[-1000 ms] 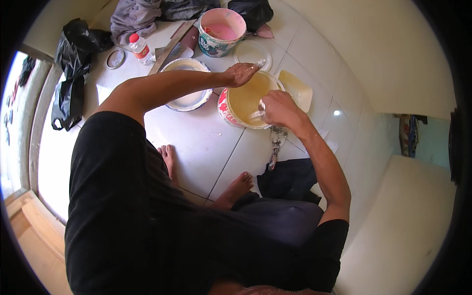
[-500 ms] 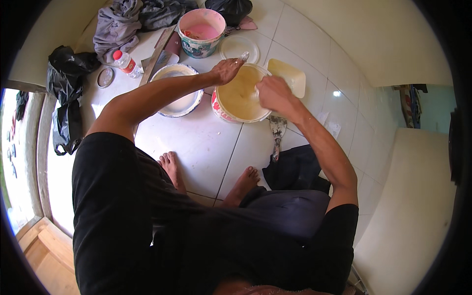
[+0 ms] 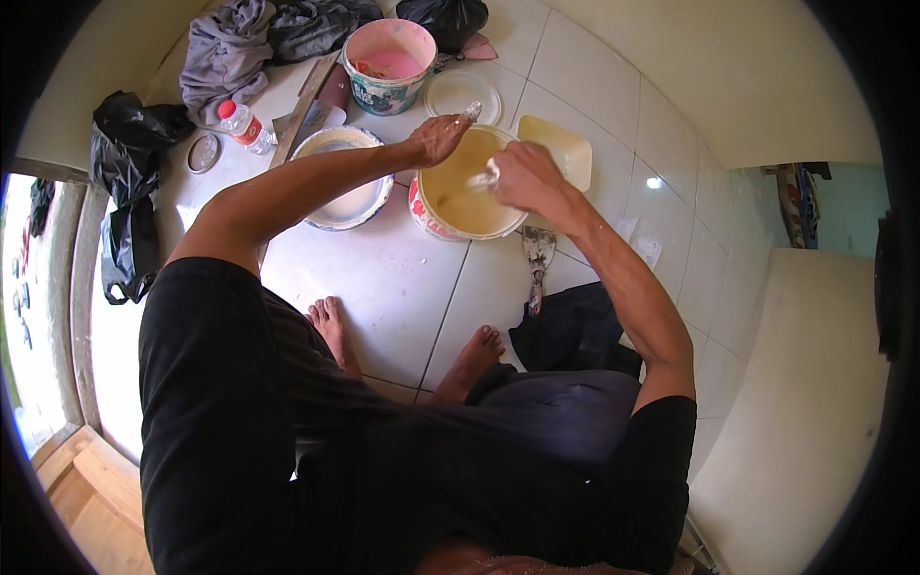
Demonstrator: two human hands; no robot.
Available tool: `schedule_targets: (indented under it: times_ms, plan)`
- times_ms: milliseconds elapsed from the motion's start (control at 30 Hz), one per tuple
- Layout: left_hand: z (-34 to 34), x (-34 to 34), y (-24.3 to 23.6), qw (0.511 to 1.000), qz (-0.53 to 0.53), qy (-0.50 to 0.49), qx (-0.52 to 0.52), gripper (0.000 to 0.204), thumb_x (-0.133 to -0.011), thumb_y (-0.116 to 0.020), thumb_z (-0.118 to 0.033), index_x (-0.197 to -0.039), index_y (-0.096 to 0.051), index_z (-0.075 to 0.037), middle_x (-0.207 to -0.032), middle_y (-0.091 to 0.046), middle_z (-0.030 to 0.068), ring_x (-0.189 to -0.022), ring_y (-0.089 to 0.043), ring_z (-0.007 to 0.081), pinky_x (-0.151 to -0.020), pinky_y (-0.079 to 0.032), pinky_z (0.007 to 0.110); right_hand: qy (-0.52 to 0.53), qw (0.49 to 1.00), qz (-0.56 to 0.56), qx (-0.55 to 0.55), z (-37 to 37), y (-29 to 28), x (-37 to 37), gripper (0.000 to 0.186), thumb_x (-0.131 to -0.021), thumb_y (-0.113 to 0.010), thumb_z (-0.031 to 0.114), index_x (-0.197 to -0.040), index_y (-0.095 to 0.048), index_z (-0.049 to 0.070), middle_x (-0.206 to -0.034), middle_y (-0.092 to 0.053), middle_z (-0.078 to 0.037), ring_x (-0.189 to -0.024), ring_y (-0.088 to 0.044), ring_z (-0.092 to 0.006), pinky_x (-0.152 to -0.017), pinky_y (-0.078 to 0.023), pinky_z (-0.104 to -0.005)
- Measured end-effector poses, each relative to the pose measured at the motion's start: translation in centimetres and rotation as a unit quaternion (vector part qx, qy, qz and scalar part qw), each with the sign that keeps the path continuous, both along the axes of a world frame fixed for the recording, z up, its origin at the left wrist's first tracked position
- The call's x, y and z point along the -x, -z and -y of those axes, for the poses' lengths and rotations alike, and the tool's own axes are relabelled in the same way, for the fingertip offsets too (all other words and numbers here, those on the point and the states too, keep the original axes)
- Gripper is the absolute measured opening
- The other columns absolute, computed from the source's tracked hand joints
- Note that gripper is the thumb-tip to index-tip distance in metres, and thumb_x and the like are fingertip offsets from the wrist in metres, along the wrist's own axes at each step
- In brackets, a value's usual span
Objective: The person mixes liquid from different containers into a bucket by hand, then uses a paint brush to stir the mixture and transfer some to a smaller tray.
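Note:
I squat over a round bucket (image 3: 427,213) of tan creamy paste on the white tiled floor. My left hand (image 3: 436,139) is over the bucket's far left rim, closed on a small pale tool whose whitish tip (image 3: 471,111) sticks up. My right hand (image 3: 518,176) is over the bucket's right side, gripping a small white paste-covered piece (image 3: 487,178) just above the paste. A square cream lid (image 3: 557,146) lies just right of the bucket.
A white bowl of pale paste (image 3: 342,179) sits left of the bucket, a pink-lined bucket (image 3: 388,61) and round clear lid (image 3: 462,96) behind. A putty knife (image 3: 537,259) lies by dark cloth (image 3: 573,331). Water bottle (image 3: 243,126), black bags (image 3: 129,201), grey rags (image 3: 230,53), my bare feet (image 3: 402,340).
My head has shifted, so the buckets sit higher and nearer the centre. Both hands stay over the tan bucket; the left hand has lifted slightly toward its far rim.

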State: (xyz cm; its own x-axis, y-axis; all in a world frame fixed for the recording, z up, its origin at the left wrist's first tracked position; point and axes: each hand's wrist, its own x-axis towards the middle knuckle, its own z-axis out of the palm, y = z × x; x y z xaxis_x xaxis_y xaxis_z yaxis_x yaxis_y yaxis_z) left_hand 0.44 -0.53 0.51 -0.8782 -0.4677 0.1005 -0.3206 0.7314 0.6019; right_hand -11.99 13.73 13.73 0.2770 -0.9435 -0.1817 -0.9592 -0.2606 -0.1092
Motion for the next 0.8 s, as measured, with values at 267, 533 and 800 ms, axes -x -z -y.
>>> schedule_targets:
  times_ms: [267,533,800]
  plan:
    - [-0.2,-0.4,-0.6,1.000,0.019,0.004,0.007,0.044,-0.100,-0.018,-0.024,-0.125,-0.042,0.002,-0.120,-0.054,0.0299,-0.110,-0.053,0.0420,-0.098,-0.041,0.046,0.018,0.998,0.017,-0.052,-0.1,-0.7,-0.3,0.013,-0.062,-0.060,0.002,-0.073,-0.067,-0.001,-0.074,-0.064,-0.022,-0.075,-0.063,-0.0389,-0.070,-0.051,-0.0446]
    - [-0.5,-0.3,-0.5,0.999,0.016,0.007,0.035,0.058,-0.101,-0.006,-0.033,-0.130,-0.045,-0.001,-0.122,-0.053,0.0296,-0.118,-0.049,0.0398,-0.105,-0.035,0.045,-0.002,0.999,0.012,-0.035,-0.3,-0.5,-0.3,0.013,-0.062,-0.060,0.002,-0.072,-0.067,-0.001,-0.073,-0.063,-0.022,-0.075,-0.063,-0.0383,-0.070,-0.051,-0.0449]
    - [-0.4,0.1,-1.3,0.997,0.076,0.003,-0.017,0.058,-0.101,-0.005,-0.033,-0.131,-0.044,-0.002,-0.126,-0.050,0.0289,-0.119,-0.048,0.0396,-0.107,-0.034,0.044,-0.008,0.999,0.014,-0.036,-0.3,-0.4,-0.2,0.014,-0.061,-0.061,0.006,-0.072,-0.067,-0.002,-0.074,-0.063,-0.022,-0.075,-0.064,-0.0383,-0.070,-0.051,-0.0440]
